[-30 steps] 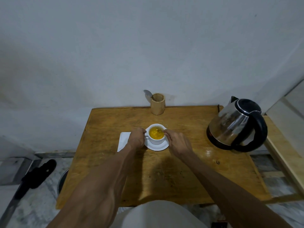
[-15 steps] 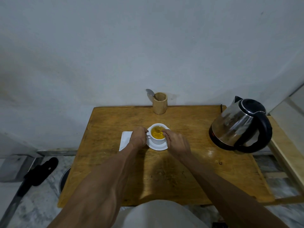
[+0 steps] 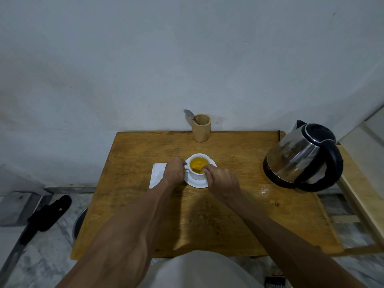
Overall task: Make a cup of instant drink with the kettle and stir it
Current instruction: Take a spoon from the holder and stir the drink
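a small white ceramic cup [image 3: 199, 167] filled with yellow-orange liquid stands on a round white saucer [image 3: 197, 182] near the middle of the worn wooden tabletop [image 3: 239, 208], and both hands close in on it from the near side. the left hand [image 3: 174, 171] sits just left of the cup, its fingers curled shut around the cup's little handle, the forearm running straight back toward the person. the right hand [image 3: 222, 182] rests at the cup's near-right rim, knuckles up, thumb and forefinger pinched together over the drink; a thin dark shape dips into the liquid under the fingertips, too small to tell what it is. under the left wrist lies a flat white paper napkin [image 3: 157, 175], touching the saucer's left side or just beside it. at the far edge of the tabletop, by the wall, stands a cylindrical bamboo holder [image 3: 201, 128] with a metal spoon [image 3: 189, 114] leaning out to its left. well apart to the right, at the tabletop's far-right corner, sits a stainless steel electric kettle [image 3: 301, 156] with black lid and handle.
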